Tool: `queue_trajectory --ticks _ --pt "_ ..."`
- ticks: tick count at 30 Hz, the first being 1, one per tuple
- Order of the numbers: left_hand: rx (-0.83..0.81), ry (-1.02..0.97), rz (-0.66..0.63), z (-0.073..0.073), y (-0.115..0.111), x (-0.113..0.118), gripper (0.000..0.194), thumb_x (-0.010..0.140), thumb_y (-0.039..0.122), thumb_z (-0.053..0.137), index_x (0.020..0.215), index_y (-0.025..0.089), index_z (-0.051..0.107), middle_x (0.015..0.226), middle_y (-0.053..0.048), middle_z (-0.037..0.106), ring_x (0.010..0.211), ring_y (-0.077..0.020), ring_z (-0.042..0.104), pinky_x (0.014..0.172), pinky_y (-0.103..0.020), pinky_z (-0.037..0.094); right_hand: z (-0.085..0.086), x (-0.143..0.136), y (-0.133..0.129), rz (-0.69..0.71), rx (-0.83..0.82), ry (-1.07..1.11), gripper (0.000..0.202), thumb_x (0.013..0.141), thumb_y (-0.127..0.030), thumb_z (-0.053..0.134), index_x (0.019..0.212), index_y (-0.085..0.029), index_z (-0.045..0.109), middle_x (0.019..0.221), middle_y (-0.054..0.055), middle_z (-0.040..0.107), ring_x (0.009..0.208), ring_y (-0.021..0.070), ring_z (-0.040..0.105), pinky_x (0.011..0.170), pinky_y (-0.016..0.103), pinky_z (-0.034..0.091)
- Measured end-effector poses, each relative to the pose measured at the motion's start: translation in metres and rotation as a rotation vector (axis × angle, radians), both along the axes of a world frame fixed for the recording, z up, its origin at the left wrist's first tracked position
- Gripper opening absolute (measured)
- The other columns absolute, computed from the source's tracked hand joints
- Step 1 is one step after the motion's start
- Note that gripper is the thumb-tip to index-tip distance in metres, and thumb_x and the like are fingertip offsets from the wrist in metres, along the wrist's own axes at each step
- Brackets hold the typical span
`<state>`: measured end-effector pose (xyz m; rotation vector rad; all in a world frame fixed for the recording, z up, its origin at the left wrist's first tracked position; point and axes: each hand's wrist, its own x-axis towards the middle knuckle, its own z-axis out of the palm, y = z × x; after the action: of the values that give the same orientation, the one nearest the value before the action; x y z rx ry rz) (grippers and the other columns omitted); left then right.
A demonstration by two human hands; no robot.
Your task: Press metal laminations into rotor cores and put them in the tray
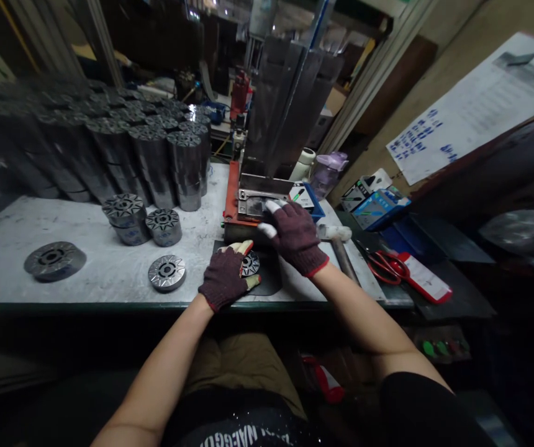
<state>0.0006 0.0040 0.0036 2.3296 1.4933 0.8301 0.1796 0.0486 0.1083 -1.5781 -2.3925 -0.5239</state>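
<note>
Currently the left hand (225, 276) is partly closed around a slotted metal disc (250, 264), its fingers at the far side and its thumb at the near side; the disc lies on a dark mat (271, 280) near the front edge of the surface (104, 282). The right hand (297, 236) is partly open, palm down, with its fingertips over the metal plate (251, 207) of an orange-edged fixture (232, 186) and its thumb apart from them; whether the fingertips touch the plate, or have hold of anything small, I cannot tell. To the left of the left hand lie a single disc (167, 273) and, farther left, a flat disc stack (55, 261). Behind these stand two short stacks, the taller one (130, 226) left of the shorter one (164, 228), and tall metal columns (185, 174) fill the back left. A hammer (341, 251) lies right of the right hand, with red-handled scissors (388, 268) farther right. A pale bottle (303, 164) and a purple bottle (328, 174) stand behind the right hand, near a blue tray (316, 210).
</note>
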Motion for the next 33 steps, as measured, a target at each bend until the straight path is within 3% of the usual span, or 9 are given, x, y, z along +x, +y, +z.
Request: queue_trajectory --ticks 5,9,12,15,18,23,28,31,33 --pt "-0.018 -0.002 -0.027 -0.001 0.001 -0.001 0.079 0.078 0.046 0.075 0.147 0.022 0.047 0.141 -0.01 0.057 0.127 -0.0318 0.053 0.109 -0.045 0.042 0.014 -0.014 0.027 0.03 -0.142 -0.026 0.045 0.096 -0.041 0.057 0.132 -0.015 0.065 0.124 0.016 0.067 0.115 0.0311 0.055 0.094 0.04 0.042" --pt "-0.033 -0.01 -0.032 0.002 0.002 -0.001 0.08 0.078 0.046 0.075 0.148 0.021 0.046 0.143 -0.011 0.056 0.128 -0.031 0.053 0.11 -0.044 0.041 0.024 -0.02 0.016 0.005 -0.196 -0.072 0.031 0.097 -0.033 0.054 0.117 -0.017 0.072 0.114 0.014 0.072 0.109 0.0288 0.061 0.09 0.038 0.044" --pt "-0.027 -0.007 -0.04 0.003 0.002 -0.001 0.079 0.078 0.046 0.075 0.147 0.022 0.047 0.143 -0.01 0.057 0.128 -0.031 0.054 0.109 -0.044 0.042 0.006 -0.016 -0.009 0.018 -0.245 -0.005 0.032 0.101 -0.031 0.049 0.12 -0.018 0.071 0.117 0.012 0.073 0.109 0.0258 0.065 0.09 0.035 0.046" --pt "-0.031 -0.016 -0.056 0.003 0.002 -0.001 0.077 0.078 0.046 0.074 0.146 0.022 0.048 0.144 -0.01 0.057 0.129 -0.0301 0.053 0.111 -0.044 0.04 -0.02 -0.011 -0.031 0.068 -0.47 -0.038 0.031 0.1 -0.03 0.051 0.122 -0.02 0.07 0.119 0.009 0.074 0.108 0.024 0.068 0.089 0.032 0.048" --pt "-0.036 -0.021 -0.053 0.003 0.002 -0.001 0.076 0.078 0.045 0.074 0.146 0.022 0.048 0.142 -0.01 0.057 0.13 -0.03 0.053 0.111 -0.044 0.04 -0.026 -0.014 -0.04 0.049 -0.604 -0.146 0.034 0.1 -0.032 0.049 0.126 -0.023 0.069 0.119 0.01 0.074 0.107 0.0258 0.07 0.086 0.033 0.051" --pt "-0.034 -0.013 -0.055 0.001 0.003 -0.002 0.078 0.076 0.042 0.074 0.147 0.023 0.047 0.14 -0.011 0.058 0.127 -0.0306 0.054 0.107 -0.044 0.043 -0.01 -0.036 -0.037 -0.01 -0.606 -0.339 0.037 0.099 -0.026 0.045 0.122 -0.016 0.071 0.104 0.02 0.076 0.098 0.0322 0.073 0.079 0.038 0.055" --pt "-0.012 -0.023 -0.067 -0.001 0.005 -0.001 0.077 0.075 0.046 0.076 0.144 0.022 0.05 0.137 -0.011 0.059 0.123 -0.0306 0.056 0.107 -0.043 0.043 -0.011 -0.06 -0.032 -0.043 -0.563 -0.355 0.036 0.096 -0.014 0.042 0.114 -0.004 0.071 0.105 0.027 0.073 0.096 0.0341 0.071 0.078 0.043 0.054" --pt "0.002 -0.044 -0.012 -0.001 0.003 0.001 0.075 0.074 0.049 0.077 0.14 0.023 0.053 0.132 -0.01 0.062 0.12 -0.0304 0.058 0.106 -0.042 0.044 -0.012 -0.054 -0.028 0.01 -0.516 -0.284 0.034 0.099 -0.023 0.044 0.111 -0.009 0.072 0.105 0.022 0.074 0.095 0.0313 0.069 0.079 0.042 0.052" --pt "0.001 -0.028 0.059 -0.001 0.001 0.002 0.074 0.076 0.052 0.076 0.139 0.022 0.053 0.13 -0.011 0.063 0.117 -0.0313 0.06 0.101 -0.043 0.046 -0.01 -0.038 -0.023 0.022 -0.352 -0.16 0.038 0.101 -0.033 0.044 0.119 -0.012 0.071 0.107 0.019 0.073 0.099 0.0304 0.066 0.084 0.041 0.049"
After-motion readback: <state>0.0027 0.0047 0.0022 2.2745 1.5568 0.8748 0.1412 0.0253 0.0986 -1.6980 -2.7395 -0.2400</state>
